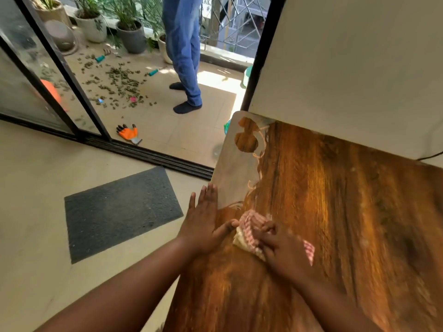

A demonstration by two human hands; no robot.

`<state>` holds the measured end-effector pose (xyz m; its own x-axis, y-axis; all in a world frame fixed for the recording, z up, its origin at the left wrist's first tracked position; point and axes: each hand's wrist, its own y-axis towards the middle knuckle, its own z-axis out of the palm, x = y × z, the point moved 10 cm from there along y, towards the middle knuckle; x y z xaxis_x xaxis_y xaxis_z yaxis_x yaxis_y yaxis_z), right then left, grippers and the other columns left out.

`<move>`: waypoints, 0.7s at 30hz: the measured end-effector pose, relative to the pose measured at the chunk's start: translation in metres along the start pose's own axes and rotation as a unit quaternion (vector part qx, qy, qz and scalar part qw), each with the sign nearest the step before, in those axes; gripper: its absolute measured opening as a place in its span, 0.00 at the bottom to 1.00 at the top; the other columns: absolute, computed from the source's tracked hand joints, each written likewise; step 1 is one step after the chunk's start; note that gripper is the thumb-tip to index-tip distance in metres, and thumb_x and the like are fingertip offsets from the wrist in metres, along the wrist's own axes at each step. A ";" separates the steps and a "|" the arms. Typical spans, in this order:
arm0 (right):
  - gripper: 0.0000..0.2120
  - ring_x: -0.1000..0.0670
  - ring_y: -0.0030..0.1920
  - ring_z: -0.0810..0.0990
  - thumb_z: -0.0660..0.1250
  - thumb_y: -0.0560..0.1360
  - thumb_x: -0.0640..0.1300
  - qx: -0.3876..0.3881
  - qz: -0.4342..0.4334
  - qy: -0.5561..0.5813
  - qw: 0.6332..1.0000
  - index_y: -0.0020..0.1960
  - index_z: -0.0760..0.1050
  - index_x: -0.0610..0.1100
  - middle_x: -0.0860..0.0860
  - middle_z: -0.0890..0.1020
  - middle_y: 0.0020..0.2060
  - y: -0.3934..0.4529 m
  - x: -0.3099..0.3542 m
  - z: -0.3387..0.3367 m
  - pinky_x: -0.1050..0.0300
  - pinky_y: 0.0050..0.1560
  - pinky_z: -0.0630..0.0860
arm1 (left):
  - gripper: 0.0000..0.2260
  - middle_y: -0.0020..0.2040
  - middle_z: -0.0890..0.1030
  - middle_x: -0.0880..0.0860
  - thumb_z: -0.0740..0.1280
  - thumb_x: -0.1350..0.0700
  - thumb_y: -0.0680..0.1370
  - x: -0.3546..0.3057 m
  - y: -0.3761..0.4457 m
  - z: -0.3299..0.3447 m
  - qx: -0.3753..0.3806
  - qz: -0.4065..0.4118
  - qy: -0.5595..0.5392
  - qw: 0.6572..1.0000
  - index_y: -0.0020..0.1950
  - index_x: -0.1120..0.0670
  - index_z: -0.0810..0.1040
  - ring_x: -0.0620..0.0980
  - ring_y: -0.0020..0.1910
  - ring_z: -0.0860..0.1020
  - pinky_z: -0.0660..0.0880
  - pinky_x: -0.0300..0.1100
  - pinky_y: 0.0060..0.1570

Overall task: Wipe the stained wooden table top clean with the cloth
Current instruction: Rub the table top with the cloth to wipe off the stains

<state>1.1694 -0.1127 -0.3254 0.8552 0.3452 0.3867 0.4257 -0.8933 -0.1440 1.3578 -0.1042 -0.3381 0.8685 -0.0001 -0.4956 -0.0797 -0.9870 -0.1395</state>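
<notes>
Pressing down, the right hand (282, 250) grips the bunched pink-and-white striped cloth (251, 226) on the glossy brown wooden table top (335, 212), just short of the pale smeared stain (232, 168) along its left edge. Left hand (203, 216), fingers straight, braces that edge. Best push firmly up into the smear, with overlapping strokes.

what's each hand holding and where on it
The right hand grips the bunched cloth at its near end. The left hand holds nothing, flat against the table edge.
</notes>
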 end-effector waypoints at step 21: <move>0.17 0.46 0.62 0.67 0.57 0.77 0.57 -0.011 -0.003 -0.042 0.999 0.65 0.68 0.67 0.52 0.69 0.65 0.143 0.056 0.007 0.45 0.61 0.62 | 0.48 0.78 0.32 0.55 0.39 0.23 0.71 0.015 0.007 -0.020 -0.135 -0.081 -0.045 0.987 0.76 0.56 0.28 0.51 0.77 0.34 0.24 0.56 0.69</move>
<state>1.2806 -0.2187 -0.3307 0.8751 0.3728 0.3086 0.4251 -0.8969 -0.1216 1.3806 -0.1145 -0.3294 0.8111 0.1628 -0.5618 0.1993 -0.9799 0.0037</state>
